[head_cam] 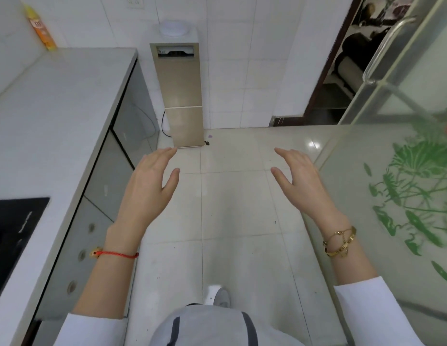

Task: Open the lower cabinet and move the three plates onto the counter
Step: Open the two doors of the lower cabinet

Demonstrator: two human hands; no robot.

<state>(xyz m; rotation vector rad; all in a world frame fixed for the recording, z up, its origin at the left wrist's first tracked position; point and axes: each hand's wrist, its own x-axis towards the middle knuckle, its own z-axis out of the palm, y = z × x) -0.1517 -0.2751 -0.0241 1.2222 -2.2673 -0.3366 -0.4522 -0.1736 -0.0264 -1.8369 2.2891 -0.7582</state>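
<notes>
Two hands empty, fingers spread: left hand [147, 186], right hand [301, 183]; we see lower cabinet [105, 176] shut, left of us, nearer left hand; plates unseen, counter [55, 108] above

Plates: not visible anywhere; whatever the lower cabinet [110, 176] holds is hidden behind its grey fronts.
Cabinet fronts: seen at a steep angle under the worktop [55, 116] edge; whether any is ajar cannot be told.
Worktop: cut off by the left edge.
Black hob [10, 236]: only a corner shows at the left edge.
Orange bottle [40, 28]: blurred, label unreadable.
Glass door [402, 171]: cut off by the right edge.
Room beyond the doorway [352, 56]: dark, contents indistinct.
Shoe [221, 297]: partly hidden behind the person's clothing.
</notes>
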